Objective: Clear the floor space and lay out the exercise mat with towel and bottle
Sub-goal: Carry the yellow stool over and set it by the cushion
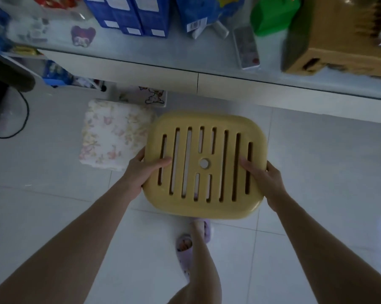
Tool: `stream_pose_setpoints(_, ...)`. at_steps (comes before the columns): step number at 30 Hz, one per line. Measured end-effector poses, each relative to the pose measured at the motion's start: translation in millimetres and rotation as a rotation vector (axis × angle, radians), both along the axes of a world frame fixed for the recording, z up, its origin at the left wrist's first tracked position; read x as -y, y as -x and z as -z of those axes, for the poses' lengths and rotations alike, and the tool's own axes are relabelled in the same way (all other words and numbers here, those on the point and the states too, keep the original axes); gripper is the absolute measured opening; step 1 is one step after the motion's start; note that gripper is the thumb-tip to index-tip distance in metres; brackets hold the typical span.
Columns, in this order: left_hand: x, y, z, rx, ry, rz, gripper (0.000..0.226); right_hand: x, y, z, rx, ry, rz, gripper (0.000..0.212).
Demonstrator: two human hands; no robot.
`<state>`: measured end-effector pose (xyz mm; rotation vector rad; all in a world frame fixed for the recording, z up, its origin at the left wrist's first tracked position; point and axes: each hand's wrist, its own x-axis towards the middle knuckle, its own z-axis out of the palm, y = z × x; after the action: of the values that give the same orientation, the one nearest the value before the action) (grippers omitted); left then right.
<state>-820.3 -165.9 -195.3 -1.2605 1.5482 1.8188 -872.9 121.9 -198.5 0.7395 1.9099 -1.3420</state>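
Currently a yellow slatted stool [204, 163] is gripped by its side edges, left hand [141, 170] and right hand [265, 178] closed on it, above the tiled floor [316, 161]. It is best kept level and carried aside, clear of the folded floral towel [112, 134] and desk edge [229, 86] close by. No mat or bottle is seen.

No wording can be read anywhere: the barcode label on the blue bag [207, 14] (bars only, digits blurred) and the white labels on the blue cartons [128, 16] stay illegible.
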Motion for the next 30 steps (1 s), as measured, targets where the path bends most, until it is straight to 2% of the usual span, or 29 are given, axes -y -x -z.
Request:
stream_pose_setpoints(5, 10, 23, 68, 0.021, -0.028, 0.017, 0.08, 10, 25, 66, 0.013, -0.026, -0.004, 0.069)
stream_pose_setpoints(10, 19, 37, 125, 0.02, -0.039, 0.02, 0.081, 15, 36, 122, 0.013, -0.042, -0.021, 0.043)
stream_pose_setpoints(15, 24, 48, 169, 0.032, -0.044, 0.05, 0.08, 19, 42, 167, 0.02, -0.061, -0.01, 0.061)
stream_pose_setpoints(21, 25, 55, 198, 0.025, -0.039, 0.03, 0.082, 20, 53, 196, 0.013, -0.065, -0.026, 0.062)
stream_pose_setpoints(24, 27, 57, 206, 0.029, -0.048, 0.029, 0.088, 21, 58, 203, 0.012, -0.068, -0.043, 0.071)
stream_pose_setpoints(27, 28, 58, 209, 0.027, -0.049, 0.04, 0.1, 21, 57, 206, 0.005, -0.065, -0.047, 0.062)
stream_pose_setpoints(30, 27, 58, 210, 0.035, -0.041, 0.038, 0.099, 21, 57, 207, -0.001, -0.053, -0.04, 0.054)
